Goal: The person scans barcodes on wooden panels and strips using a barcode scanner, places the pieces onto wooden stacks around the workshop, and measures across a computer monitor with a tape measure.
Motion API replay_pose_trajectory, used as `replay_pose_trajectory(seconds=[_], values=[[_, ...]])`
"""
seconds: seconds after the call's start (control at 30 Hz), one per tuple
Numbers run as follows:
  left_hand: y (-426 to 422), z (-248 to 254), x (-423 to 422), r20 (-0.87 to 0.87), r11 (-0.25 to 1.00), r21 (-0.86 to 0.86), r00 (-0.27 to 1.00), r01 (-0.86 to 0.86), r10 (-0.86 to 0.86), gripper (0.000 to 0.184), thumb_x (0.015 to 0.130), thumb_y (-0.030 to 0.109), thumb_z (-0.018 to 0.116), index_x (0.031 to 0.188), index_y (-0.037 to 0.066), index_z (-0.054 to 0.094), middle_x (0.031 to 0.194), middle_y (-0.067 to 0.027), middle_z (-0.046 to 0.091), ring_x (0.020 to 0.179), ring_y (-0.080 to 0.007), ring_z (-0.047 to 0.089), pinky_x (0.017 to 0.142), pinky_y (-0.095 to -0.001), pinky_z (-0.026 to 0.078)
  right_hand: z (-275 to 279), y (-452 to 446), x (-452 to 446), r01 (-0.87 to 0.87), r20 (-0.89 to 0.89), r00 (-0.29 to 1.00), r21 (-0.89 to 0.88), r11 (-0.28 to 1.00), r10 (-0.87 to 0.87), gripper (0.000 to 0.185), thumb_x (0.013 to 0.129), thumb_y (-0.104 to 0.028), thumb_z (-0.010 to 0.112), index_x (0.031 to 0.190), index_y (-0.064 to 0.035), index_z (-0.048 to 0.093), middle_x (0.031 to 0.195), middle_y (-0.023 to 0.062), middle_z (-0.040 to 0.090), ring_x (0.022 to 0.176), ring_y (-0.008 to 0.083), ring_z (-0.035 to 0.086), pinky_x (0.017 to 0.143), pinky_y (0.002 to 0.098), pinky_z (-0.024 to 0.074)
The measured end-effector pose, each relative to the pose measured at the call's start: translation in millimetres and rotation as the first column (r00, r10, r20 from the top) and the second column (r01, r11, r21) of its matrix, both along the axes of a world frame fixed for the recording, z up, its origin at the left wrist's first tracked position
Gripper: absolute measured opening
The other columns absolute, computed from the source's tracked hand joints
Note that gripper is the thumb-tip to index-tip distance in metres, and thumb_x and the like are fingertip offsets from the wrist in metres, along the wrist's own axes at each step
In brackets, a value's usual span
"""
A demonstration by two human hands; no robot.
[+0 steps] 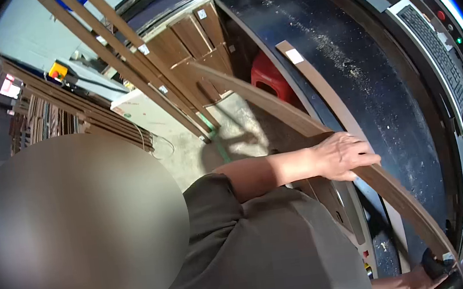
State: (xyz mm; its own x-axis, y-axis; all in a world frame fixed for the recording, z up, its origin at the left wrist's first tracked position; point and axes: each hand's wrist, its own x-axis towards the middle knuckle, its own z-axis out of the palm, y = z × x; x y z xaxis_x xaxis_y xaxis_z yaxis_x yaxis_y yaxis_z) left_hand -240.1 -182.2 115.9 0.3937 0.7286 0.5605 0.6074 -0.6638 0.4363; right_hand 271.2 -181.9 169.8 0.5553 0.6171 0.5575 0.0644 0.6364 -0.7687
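Note:
My left hand [346, 156] is closed over the middle of a long brown wooden strip [285, 112], fingers curled over its far edge. The strip slants across the view, one end off over the floor and the other near the lower right corner. At that lower end is my right hand [418, 279], partly cut off by the frame, with its fingers around something dark close to a white label. What the dark thing is cannot be made out. A second strip [325, 88] with a white label lies on the dark worktable [392, 97] beneath.
Tall labelled strips [137, 69] lean at the upper left, near brown panels [188, 38]. A red stool [270, 77] stands beside the worktable. On the right are a keyboard [431, 44] and machine buttons. Sawdust dots the table. A large blurred round area covers the left.

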Motion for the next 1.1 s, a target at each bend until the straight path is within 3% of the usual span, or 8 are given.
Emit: replay_pose_trajectory(seconds=[0.13,0.3,0.37,0.57,0.9,1.0,1.03,1.1], values=[[-42.7,-51.1,-28.7,-0.039,0.954,-0.127,0.962,-0.272,0.269,0.063,0.074,0.023,0.079,0.133,0.017,0.059,0.095,-0.0063,0.059,0.094,-0.0271,0.064,0.085,-0.0426,0.052,29.9,21.1,-52.8,-0.379,0.062,0.925,0.079,0.922,0.375,0.061,0.091,-0.041,0.075,0.138,-0.0037,0.060,0.140,0.0149,0.061,0.133,0.0321,0.056,0.111,0.0531,0.0469],[-87.1,-126.2,-103.7,0.140,0.738,-0.317,0.740,-0.596,0.658,0.051,0.073,0.013,0.076,0.121,0.012,0.060,0.105,-0.0126,0.063,0.107,-0.0359,0.063,0.094,-0.0481,0.051,26.3,53.7,-239.3,-0.813,0.034,0.582,-0.006,0.582,0.813,0.072,0.092,-0.045,0.072,0.146,-0.0026,0.052,0.143,0.0247,0.056,0.129,0.0398,0.057,0.106,0.0534,0.0500],[-103.8,-156.9,-141.9,0.135,0.620,-0.386,0.623,-0.683,0.771,0.052,0.072,0.011,0.076,0.121,0.010,0.060,0.107,-0.0149,0.063,0.109,-0.0383,0.061,0.095,-0.0491,0.050,28.7,53.5,-324.0,-0.946,0.086,0.317,-0.044,0.321,0.945,0.073,0.094,-0.047,0.071,0.145,0.0000,0.053,0.141,0.0253,0.056,0.122,0.0387,0.062,0.102,0.0511,0.0518],[-143.9,-191.3,-275.4,0.275,0.397,-0.504,0.294,-0.767,0.916,0.047,0.069,0.009,0.077,0.113,0.001,0.063,0.109,-0.0212,0.066,0.109,-0.0421,0.062,0.098,-0.0496,0.051,22.8,52.8,-556.4,-0.953,0.341,0.075,-0.253,0.168,0.937,0.071,0.095,-0.049,0.072,0.146,-0.0026,0.055,0.136,0.0213,0.061,0.103,0.0336,0.068,0.093,0.0458,0.0535],[-176.1,-220.6,-432.7,0.127,0.032,-0.671,-0.072,-0.741,0.989,0.052,0.073,0.027,0.088,0.112,0.001,0.065,0.102,-0.0212,0.073,0.097,-0.0393,0.071,0.088,-0.0461,0.057,67.0,-30.0,-836.3,-0.839,0.337,-0.131,-0.539,0.077,0.932,0.064,0.066,-0.026,0.098,0.117,-0.0024,0.069,0.113,0.0075,0.069,0.102,0.0197,0.068,0.093,0.0345,0.0542],[-180.1,-230.7,-466.5,0.318,0.095,-0.568,-0.111,-0.817,0.942,0.051,0.072,0.024,0.087,0.112,0.001,0.065,0.101,-0.0208,0.075,0.095,-0.0354,0.073,0.087,-0.0433,0.056,76.0,-40.2,-898.2,-0.915,0.485,-0.168,-0.400,0.047,0.858,0.043,0.071,-0.024,0.093,0.103,-0.0035,0.073,0.091,0.0092,0.060,0.086,0.0223,0.061,0.080,0.0379,0.0522],[-182.6,-214.1,-477.1,0.361,0.111,-0.575,-0.130,-0.811,0.923,0.051,0.072,0.023,0.087,0.112,0.001,0.065,0.103,-0.0203,0.075,0.095,-0.0342,0.073,0.087,-0.0425,0.056,83.5,-40.9,-914.4,-0.866,0.525,-0.255,-0.498,0.050,0.812,0.049,0.071,-0.024,0.096,0.107,-0.0026,0.070,0.101,0.0051,0.064,0.095,0.0149,0.065,0.085,0.0314,0.0545],[-182.6,-178.0,-502.4,0.366,0.091,-0.574,-0.156,-0.813,0.917,0.053,0.074,0.020,0.085,0.116,-0.002,0.062,0.108,-0.0215,0.074,0.099,-0.0362,0.072,0.088,-0.0437,0.055,84.8,-45.3,-956.0,-0.929,0.621,-0.224,-0.370,0.029,0.751,0.040,0.077,-0.023,0.093,0.103,-0.0011,0.071,0.097,0.0047,0.060,0.095,0.0154,0.063,0.086,0.0319,0.0520]])
